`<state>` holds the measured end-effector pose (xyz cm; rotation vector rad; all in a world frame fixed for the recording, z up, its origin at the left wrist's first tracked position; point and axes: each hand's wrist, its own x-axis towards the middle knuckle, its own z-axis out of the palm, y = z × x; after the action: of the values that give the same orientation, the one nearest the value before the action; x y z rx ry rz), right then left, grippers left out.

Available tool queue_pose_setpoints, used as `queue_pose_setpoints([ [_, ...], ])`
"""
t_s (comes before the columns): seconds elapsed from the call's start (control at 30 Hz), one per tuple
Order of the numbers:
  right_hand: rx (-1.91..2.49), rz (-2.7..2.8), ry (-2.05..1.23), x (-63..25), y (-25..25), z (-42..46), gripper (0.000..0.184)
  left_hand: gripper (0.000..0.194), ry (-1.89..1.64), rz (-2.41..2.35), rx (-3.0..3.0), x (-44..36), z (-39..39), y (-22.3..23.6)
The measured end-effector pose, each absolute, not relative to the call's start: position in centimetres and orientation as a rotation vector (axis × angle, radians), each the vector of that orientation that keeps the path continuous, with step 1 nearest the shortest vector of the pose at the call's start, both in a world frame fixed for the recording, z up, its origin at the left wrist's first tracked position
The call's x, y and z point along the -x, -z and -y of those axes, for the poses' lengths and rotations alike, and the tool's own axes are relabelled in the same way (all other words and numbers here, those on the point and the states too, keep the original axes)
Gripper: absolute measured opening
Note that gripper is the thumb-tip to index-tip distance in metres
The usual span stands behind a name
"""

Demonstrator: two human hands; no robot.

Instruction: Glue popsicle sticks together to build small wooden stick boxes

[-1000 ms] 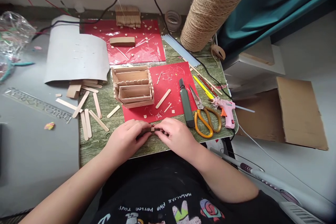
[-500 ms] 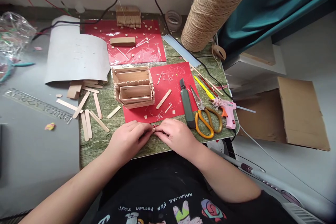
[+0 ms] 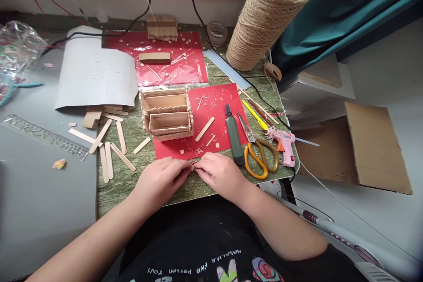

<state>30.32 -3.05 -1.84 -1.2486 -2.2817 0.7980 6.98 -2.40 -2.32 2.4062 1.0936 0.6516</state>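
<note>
Close to the table's front edge, my left hand (image 3: 165, 178) and my right hand (image 3: 221, 172) meet with fingertips pinched. Between them shows a small pale piece (image 3: 193, 168), apparently a bit of craft stick; my fingers hide most of it. Just beyond my hands lies a red sheet (image 3: 224, 114) with glue strings and stick scraps on it. A box made of craft sticks (image 3: 170, 134), split into two compartments, stands partly on that sheet. One loose craft stick (image 3: 205, 129) rests on the red sheet to the right of the box.
Right of the sheet lie a green cutter (image 3: 234, 136), orange-handled scissors (image 3: 256, 158), a yellow pen (image 3: 254, 114) and a pink glue gun (image 3: 284, 143). A twine spool (image 3: 267, 17) stands behind. Several craft sticks (image 3: 105, 161) and a clear ruler (image 3: 44, 135) lie left.
My hands stay pinched together at nearly the same spot. The view has shifted slightly, so the table things appear a little lower.
</note>
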Motion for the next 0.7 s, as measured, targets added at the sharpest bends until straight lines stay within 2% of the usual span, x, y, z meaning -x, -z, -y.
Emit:
queue_pose_setpoints([
  [0.27, 1.224, 2.214, -0.835, -30.4, 2.0, 3.3, 0.016, 0.021, -0.679, -0.987, -2.553, -7.1, 2.9, 2.0],
  [0.57, 1.193, 1.999, -0.907, -31.1, 2.0, 4.4, 0.02, 0.023, -0.636, -0.968, -2.733, -7.5, 3.5, 1.6],
  [0.7, 1.204, 1.964, -0.875, -31.1, 2.2, 4.7, 0.023, 0.015, -0.589, -1.026, -2.752, -8.0, 3.7, 1.6],
])
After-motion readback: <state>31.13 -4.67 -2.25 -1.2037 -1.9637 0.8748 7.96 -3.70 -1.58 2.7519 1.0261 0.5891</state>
